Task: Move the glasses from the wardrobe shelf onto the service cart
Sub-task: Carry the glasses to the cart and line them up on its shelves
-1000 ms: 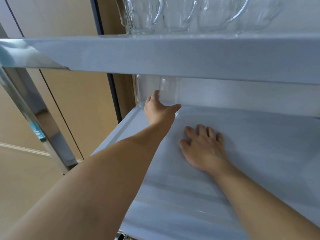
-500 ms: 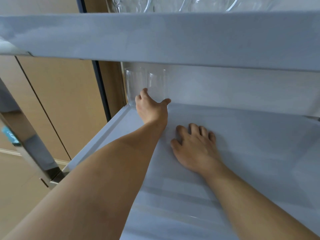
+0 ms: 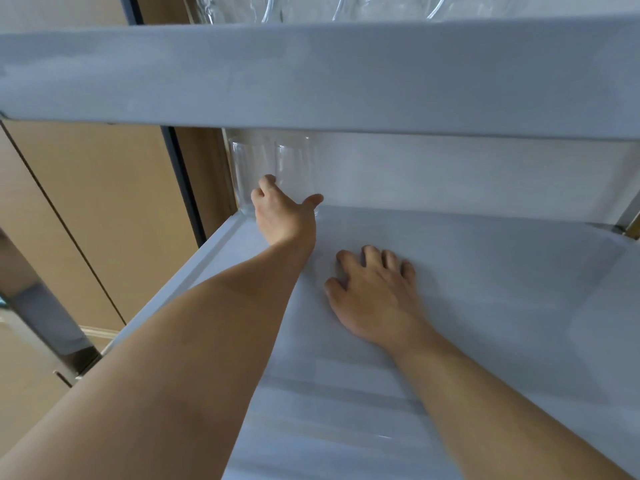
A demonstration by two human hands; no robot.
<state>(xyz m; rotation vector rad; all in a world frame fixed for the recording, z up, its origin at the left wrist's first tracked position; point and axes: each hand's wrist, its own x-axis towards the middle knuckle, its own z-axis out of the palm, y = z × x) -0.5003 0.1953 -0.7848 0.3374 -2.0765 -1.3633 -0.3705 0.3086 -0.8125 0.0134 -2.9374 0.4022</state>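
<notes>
The upper shelf hangs low over the lower shelf, leaving a flat slot for a hand to pass between them. Two clear glasses stand side by side in the far left corner, against the back wall, blocking that corner. The left hand reaches up to them, its grip around the right glass. The right hand lies on the shelf's middle. To the right, the shelf floor is open through to the back wall.

Soft even daylight, faint shadows, wide-angle bending at edges, slight motion blur
</notes>
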